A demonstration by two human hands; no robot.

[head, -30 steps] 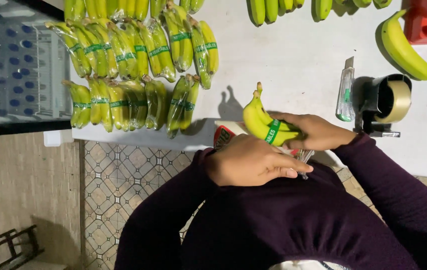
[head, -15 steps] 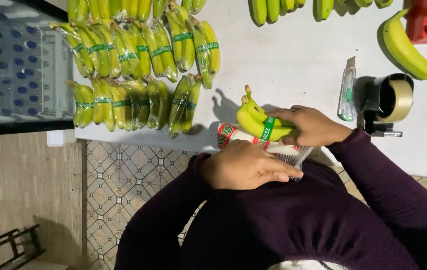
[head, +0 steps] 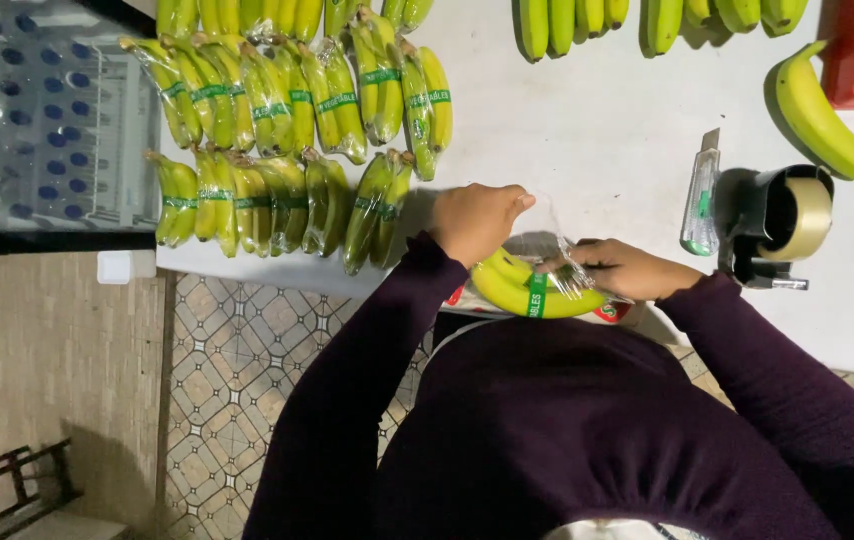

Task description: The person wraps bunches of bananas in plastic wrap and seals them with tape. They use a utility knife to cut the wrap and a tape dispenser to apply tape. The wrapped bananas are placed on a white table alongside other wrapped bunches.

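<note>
I see the banana bunch [head: 532,290] at frame centre, at the table [head: 597,130] edge. Right hand [head: 632,268] grips its clear wrap [head: 557,262]; left hand [head: 477,218] curled above, touching the wrap, grip unclear. Tape dispenser [head: 782,225] sits right of them.

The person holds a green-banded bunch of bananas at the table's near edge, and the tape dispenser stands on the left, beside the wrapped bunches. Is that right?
Not quite. The head view shows the tape dispenser on the right, beside the box cutter, away from the wrapped bunches on the left. The rest holds: the right hand and left hand hold the banded bunch of bananas at the table's near edge.
</note>
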